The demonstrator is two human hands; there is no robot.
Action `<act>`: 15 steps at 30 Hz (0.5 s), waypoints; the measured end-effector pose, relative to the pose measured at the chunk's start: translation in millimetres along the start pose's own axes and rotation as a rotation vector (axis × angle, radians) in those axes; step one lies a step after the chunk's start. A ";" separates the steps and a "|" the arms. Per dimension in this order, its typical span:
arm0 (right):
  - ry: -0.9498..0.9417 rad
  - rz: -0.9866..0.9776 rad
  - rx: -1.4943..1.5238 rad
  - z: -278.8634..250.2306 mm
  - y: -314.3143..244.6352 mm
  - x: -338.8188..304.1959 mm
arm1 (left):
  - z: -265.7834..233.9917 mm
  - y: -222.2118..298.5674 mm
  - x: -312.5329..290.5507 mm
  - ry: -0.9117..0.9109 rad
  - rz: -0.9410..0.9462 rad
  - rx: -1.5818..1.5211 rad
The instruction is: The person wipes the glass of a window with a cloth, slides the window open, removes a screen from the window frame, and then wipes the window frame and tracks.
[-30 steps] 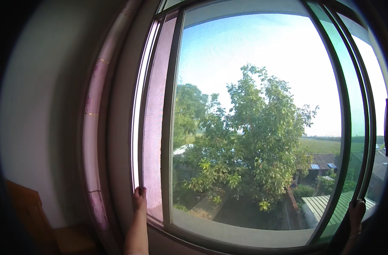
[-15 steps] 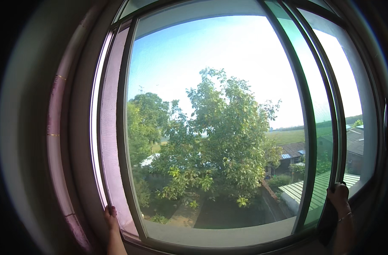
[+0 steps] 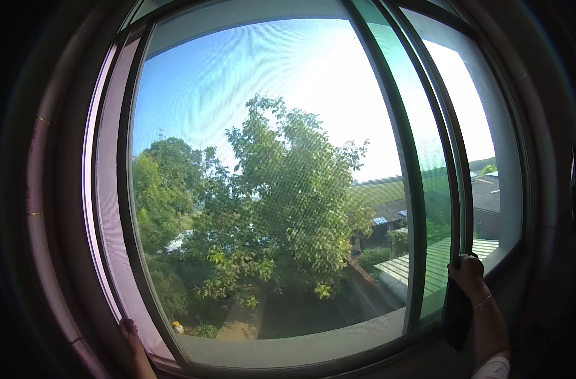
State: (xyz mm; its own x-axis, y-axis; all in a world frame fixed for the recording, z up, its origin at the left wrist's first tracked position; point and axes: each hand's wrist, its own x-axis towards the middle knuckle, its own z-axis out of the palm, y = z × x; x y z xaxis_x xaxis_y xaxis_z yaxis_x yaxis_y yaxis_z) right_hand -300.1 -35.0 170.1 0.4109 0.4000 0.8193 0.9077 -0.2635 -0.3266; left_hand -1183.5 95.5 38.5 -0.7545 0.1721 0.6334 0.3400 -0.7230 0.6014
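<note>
A large sliding window with a dark frame point(image 3: 133, 208) fills the middle of the view. My left hand point(image 3: 131, 333) is low at its left side, fingers closed around the pale upright strip point(image 3: 93, 208) beside the pinkish jamb. At the lower right, my right hand point(image 3: 468, 273) wraps round the upright edge of a green-tinted glass sash point(image 3: 434, 208); a thin bracelet circles that wrist. Below this hand hangs a dark, flat piece point(image 3: 457, 319) whose kind I cannot make out. Fine insect screen mesh point(image 3: 269, 69) spans the wide middle opening.
A pale sill point(image 3: 288, 348) runs along the bottom outside. Pink curtain-like folds point(image 3: 38, 189) stand at the far left. Beyond the window are a leafy tree point(image 3: 288, 208), a ribbed light roof point(image 3: 398, 271), low houses point(image 3: 486, 196) and a green field.
The view has turned right, so window and hands sit further left in it. Both hands keep their hold. More of my right forearm and a pale sleeve edge now shows.
</note>
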 end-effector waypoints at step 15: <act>-0.242 0.019 -0.050 -33.2 -18.4 -30.6 | -45.2 48.1 32.1 -0.113 -0.160 0.299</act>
State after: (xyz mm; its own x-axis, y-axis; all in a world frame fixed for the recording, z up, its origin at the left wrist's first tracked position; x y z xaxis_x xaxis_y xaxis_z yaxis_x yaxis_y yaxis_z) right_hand -332.2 -71.5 166.6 0.4418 0.5913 0.6747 0.8967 -0.3137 -0.3122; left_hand -1216.7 36.0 65.7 -0.7503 0.3523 0.5594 0.3844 -0.4559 0.8027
